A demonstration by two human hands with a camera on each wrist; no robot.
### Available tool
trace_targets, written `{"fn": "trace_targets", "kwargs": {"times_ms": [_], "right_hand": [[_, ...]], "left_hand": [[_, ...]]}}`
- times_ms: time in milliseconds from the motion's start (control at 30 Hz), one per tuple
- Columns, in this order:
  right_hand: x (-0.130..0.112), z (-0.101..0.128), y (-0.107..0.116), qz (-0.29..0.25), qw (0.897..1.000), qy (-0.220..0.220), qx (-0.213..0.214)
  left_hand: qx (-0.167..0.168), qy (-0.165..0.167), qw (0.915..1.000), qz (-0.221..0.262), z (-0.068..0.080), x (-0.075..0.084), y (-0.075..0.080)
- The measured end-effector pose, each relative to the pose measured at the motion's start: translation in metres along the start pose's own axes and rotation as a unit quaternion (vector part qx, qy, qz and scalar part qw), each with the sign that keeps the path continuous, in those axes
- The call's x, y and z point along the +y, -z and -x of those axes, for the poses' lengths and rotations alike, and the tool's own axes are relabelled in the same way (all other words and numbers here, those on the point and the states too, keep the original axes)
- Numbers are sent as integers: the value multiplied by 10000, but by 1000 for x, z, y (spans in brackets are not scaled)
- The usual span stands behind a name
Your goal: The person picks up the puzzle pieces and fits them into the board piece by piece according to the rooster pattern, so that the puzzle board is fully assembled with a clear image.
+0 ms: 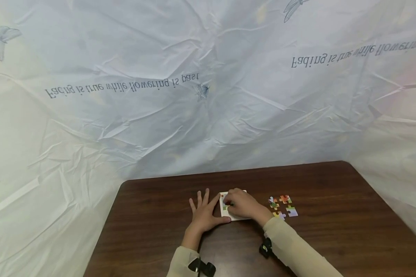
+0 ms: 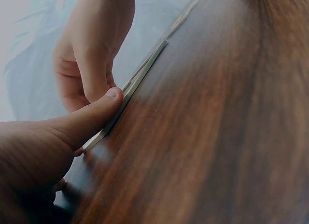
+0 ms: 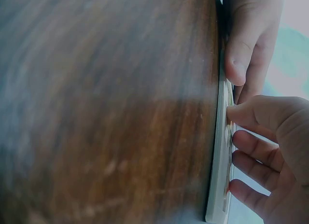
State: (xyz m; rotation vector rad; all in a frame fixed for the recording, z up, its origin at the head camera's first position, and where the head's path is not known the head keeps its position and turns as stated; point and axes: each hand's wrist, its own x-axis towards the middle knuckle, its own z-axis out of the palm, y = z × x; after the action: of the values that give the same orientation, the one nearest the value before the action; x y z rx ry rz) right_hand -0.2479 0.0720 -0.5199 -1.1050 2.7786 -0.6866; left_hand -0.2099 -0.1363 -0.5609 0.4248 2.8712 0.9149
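A small white puzzle board (image 1: 223, 210) lies flat on the dark wooden table (image 1: 336, 227). My left hand (image 1: 203, 209) lies flat on the table just left of it, fingers straight, and its thumb (image 2: 94, 119) presses against the board's edge (image 2: 145, 69). My right hand (image 1: 239, 204) covers most of the board; its curled fingers (image 3: 251, 149) pinch a coloured puzzle piece (image 1: 226, 204) at the board's left side. The wrist views show the thin board (image 3: 219, 161) edge-on between both hands. The rest of the board's surface is hidden under my right hand.
Several loose coloured puzzle pieces (image 1: 283, 206) lie on the table right of the board. A crinkled white printed sheet (image 1: 201, 96) hangs behind and around the table. The table's far edge runs just beyond the board.
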Motion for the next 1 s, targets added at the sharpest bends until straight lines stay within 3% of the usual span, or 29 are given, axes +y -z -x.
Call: {"fn": "trace_targets", "kwargs": {"times_ms": [133, 400, 667, 1000], "right_hand": [[0, -1, -1, -158, 9997, -11, 185], [-1, 0, 1, -138, 9998, 98, 145], [15, 18, 28, -209, 9979, 135, 597], [56, 61, 67, 283, 9990, -355, 8]], "left_hand": [[-28, 28, 10000, 18, 0, 0, 2], [-62, 66, 9999, 72, 2, 2, 4], [-8, 39, 10000, 74, 2, 4, 2], [96, 122, 9998, 117, 4, 8, 0]]}}
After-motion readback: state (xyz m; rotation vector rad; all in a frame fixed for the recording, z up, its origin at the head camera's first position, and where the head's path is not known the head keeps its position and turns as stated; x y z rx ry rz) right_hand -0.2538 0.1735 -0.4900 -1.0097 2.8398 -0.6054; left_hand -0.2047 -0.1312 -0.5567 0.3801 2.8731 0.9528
